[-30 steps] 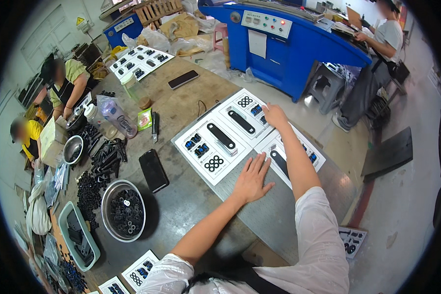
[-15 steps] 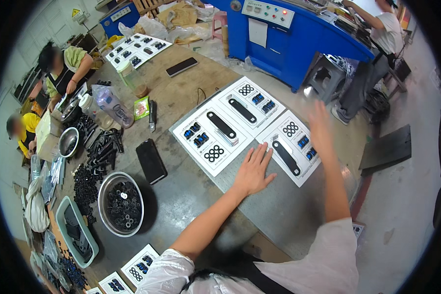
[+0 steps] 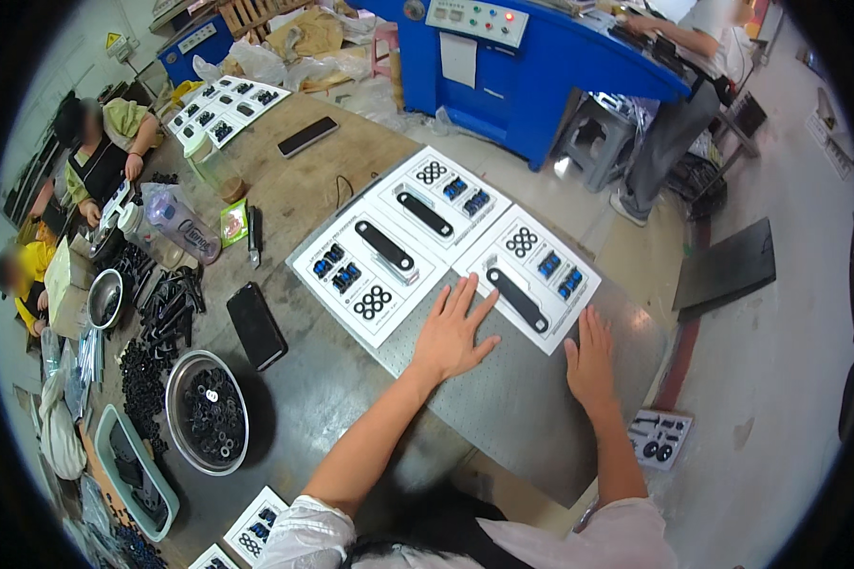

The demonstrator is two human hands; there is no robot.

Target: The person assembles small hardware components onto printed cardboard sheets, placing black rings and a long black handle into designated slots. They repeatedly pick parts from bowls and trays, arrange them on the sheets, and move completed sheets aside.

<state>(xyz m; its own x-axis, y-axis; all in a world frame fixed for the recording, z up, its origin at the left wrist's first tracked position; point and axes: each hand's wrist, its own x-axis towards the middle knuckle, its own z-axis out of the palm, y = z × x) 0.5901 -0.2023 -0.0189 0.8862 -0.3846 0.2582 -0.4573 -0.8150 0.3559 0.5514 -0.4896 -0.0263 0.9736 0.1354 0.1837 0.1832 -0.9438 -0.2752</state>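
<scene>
- Here, white card (image 3: 533, 286) with black bar (image 3: 517, 301), rings (image 3: 520, 243), blue parts (image 3: 548, 264): 3 o'clock in view, on metal sheet (image 3: 503, 417) atop desk (image 3: 294, 194).
- Left hand (image 3: 454, 337), card's 8 o'clock: grip spread flat, nothing held.
- Right hand (image 3: 592, 365), 5 o'clock: grip opened out, nothing held.
- Similar card (image 3: 451, 206) adjoins, 10 o'clock.
- Black phone (image 3: 256, 327), 9 o'clock.
</scene>
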